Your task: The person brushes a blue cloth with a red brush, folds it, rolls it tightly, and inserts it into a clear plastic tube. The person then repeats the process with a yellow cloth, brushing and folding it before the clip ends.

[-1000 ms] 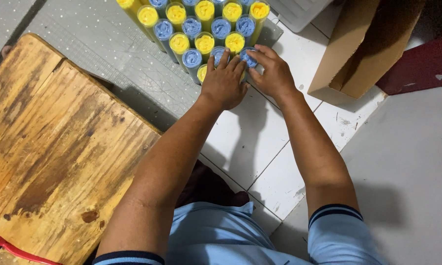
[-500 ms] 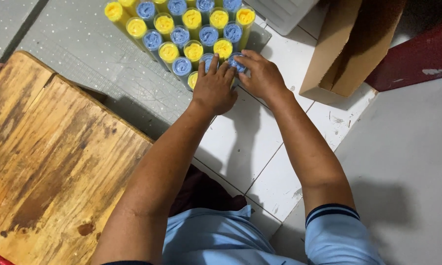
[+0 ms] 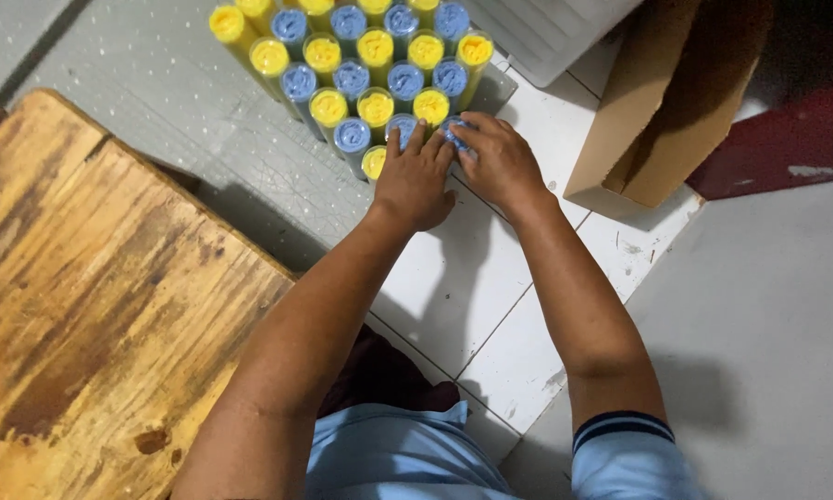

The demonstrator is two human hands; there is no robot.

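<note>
Yellow and blue rolls [image 3: 361, 56] stand upright on the floor, packed in alternating rows just beyond the hands. The left hand [image 3: 415, 176] lies flat, fingers spread, against the nearest rolls; the right hand [image 3: 495, 159] curls around a blue roll [image 3: 453, 130].

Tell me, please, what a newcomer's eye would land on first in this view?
Probably the block of upright yellow and blue rolls packed in alternating colours on the grey floor at top centre. Next, the left hand and right hand pressing against its near edge, then the worn wooden board at left.
</note>
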